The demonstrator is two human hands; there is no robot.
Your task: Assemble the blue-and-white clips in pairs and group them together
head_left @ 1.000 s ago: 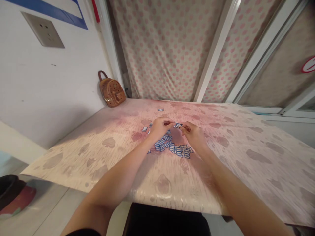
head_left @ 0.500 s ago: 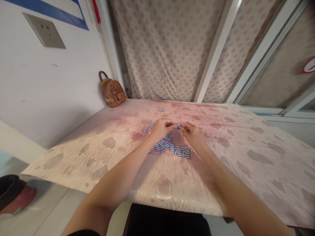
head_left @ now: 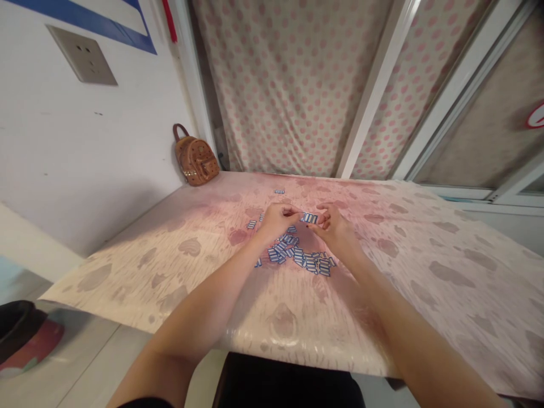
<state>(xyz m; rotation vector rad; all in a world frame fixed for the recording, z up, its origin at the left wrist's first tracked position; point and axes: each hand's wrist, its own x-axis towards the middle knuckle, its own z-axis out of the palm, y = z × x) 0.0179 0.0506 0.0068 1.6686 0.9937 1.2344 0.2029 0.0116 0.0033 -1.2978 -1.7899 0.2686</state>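
My left hand [head_left: 278, 220] pinches the left end of a small flat blue-and-white striped piece [head_left: 310, 217] between thumb and fingers. Just right of that piece, my right hand [head_left: 335, 225] has its thumb and index finger spread apart around the piece's free end, with a gap showing. A loose pile of similar striped pieces [head_left: 297, 255] lies on the table below and between both hands. A few more pieces [head_left: 251, 224] rest left of my left wrist, partly covered by it. Farther back lies one separate striped piece [head_left: 279, 191].
A patterned cloth covers the table [head_left: 182, 283]. At its far left corner a brown mini backpack [head_left: 198, 161] leans against the wall. Behind the table hangs a dotted curtain [head_left: 289, 85]. A dark round bin [head_left: 25, 334] stands on the floor at left.
The fingers of my right hand have parted from the striped piece, so more of it shows. My left hand still pinches it in nearly the same place.
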